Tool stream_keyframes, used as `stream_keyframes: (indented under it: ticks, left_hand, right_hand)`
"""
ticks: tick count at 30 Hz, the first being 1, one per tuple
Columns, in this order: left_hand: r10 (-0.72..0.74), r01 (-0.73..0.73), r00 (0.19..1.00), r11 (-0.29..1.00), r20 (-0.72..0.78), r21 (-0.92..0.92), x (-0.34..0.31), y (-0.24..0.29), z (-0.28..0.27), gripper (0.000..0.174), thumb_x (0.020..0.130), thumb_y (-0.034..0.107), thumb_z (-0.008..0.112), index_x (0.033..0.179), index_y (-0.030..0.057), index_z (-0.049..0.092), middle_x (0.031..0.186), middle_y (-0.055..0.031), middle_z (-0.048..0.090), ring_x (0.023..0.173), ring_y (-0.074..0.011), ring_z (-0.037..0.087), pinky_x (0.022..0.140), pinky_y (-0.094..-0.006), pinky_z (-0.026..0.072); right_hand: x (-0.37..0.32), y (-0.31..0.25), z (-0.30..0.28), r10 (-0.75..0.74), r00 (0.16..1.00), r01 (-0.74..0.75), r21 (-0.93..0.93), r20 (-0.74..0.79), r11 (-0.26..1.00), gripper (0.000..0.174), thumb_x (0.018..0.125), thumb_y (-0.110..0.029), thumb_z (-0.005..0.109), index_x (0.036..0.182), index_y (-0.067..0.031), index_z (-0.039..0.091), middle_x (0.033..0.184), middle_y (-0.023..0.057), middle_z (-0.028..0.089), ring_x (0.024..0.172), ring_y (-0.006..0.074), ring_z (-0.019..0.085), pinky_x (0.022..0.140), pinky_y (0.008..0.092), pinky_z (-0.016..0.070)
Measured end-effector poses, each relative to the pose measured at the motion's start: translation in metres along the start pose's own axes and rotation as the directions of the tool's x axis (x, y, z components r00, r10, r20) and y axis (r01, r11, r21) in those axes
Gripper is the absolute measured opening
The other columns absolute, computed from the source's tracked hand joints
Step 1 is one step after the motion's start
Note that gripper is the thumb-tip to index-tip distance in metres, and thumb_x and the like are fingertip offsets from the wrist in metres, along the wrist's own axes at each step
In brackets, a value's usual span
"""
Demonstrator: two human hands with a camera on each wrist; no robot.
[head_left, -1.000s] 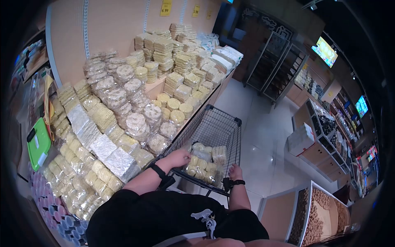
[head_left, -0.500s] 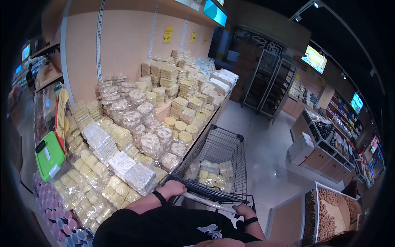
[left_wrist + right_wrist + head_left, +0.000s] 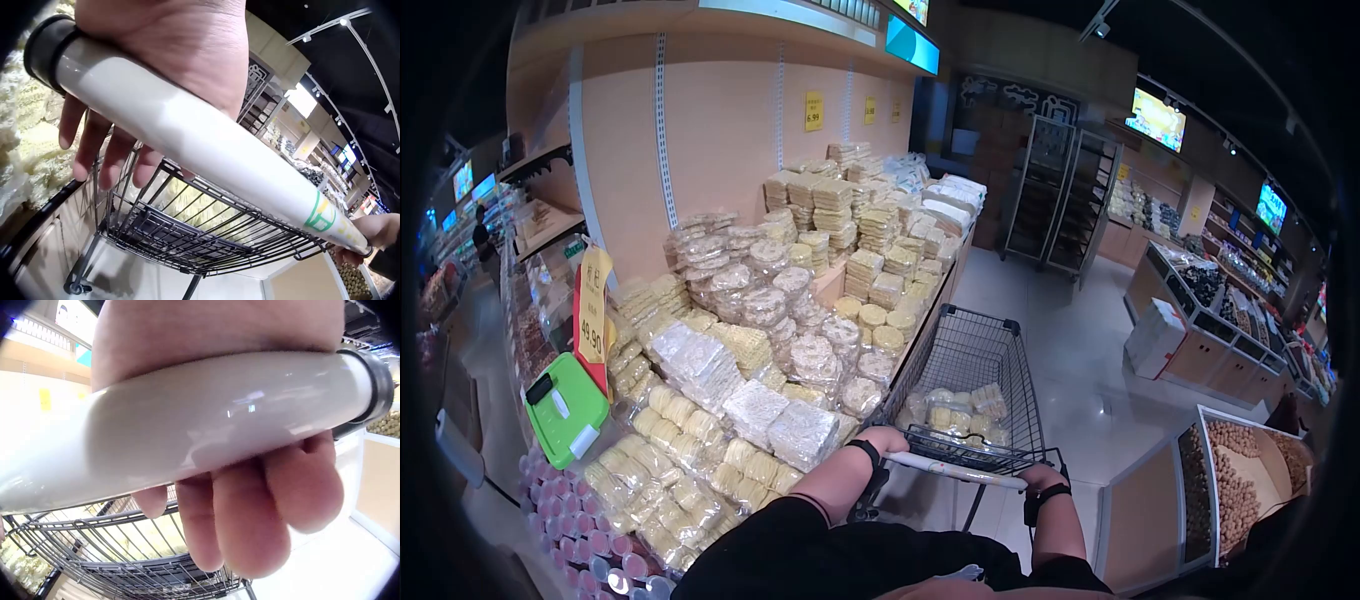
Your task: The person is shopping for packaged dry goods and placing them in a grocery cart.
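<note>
A black wire shopping cart (image 3: pixel 985 345) stands in front of me, several clear bags of pale yellow noodle cakes (image 3: pixel 960 412) lying in its basket. Its white handle bar (image 3: pixel 955 467) runs between my hands. On the left end, my left hand (image 3: pixel 885 440) holds the bar; in the left wrist view the palm lies over it and the fingers (image 3: pixel 112 159) curve down on the far side. My right hand (image 3: pixel 1040 477) grips the right end near the black end cap (image 3: pixel 374 384), its fingers (image 3: pixel 250 519) curled beneath the bar in the right wrist view.
A display (image 3: pixel 800 350) stacked with bagged noodles runs along the left of the cart. A green tray-like board (image 3: pixel 565 410) and a price sign (image 3: pixel 592 315) stand at its near end. Right of me is a bin of walnut-like goods (image 3: pixel 1235 480); racks (image 3: pixel 1060 195) stand ahead beyond the tiled floor (image 3: pixel 1065 345).
Both hands were above the basket's near end and have come back onto the handle bar. The view has lifted and turned a little left, and the noodle bags sit in the basket, farther from the hands.
</note>
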State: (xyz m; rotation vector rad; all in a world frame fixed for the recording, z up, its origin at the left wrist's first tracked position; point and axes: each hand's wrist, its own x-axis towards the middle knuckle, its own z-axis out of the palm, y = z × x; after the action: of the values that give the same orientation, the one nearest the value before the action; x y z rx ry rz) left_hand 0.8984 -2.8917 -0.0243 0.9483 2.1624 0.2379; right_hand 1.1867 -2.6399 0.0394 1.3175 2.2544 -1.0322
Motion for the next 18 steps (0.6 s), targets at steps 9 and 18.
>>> stream_keyframes:
  ticks: [9,18]
  left_hand:
    - [-0.097,0.108,0.987,0.99,-0.127,0.087,-0.039,0.006,-0.002,0.042,0.076,0.032,0.054,0.11,0.0107,0.065,0.116,-0.0128,0.062,0.107,-0.028,0.059,0.09,-0.0363,0.0449]
    - [-0.111,0.114,0.991,0.992,-0.077,0.045,-0.044,0.001,0.005,0.043,0.076,0.034,0.053,0.11,0.012,0.065,0.119,-0.0129,0.06,0.111,-0.0286,0.057,0.092,-0.0366,0.0438]
  right_hand:
    - [0.007,0.001,0.01,0.052,0.996,-0.04,-0.162,0.069,0.986,0.02,0.073,-0.022,0.063,0.082,-0.0059,0.069,0.08,0.0088,0.065,0.072,0.0187,0.058,0.062,0.0357,0.0455]
    - [0.003,-0.003,0.006,0.079,0.991,-0.051,-0.245,0.109,0.968,0.025,0.075,-0.032,0.063,0.082,-0.0103,0.071,0.081,0.0056,0.067,0.071,0.0161,0.061,0.064,0.0348,0.0473]
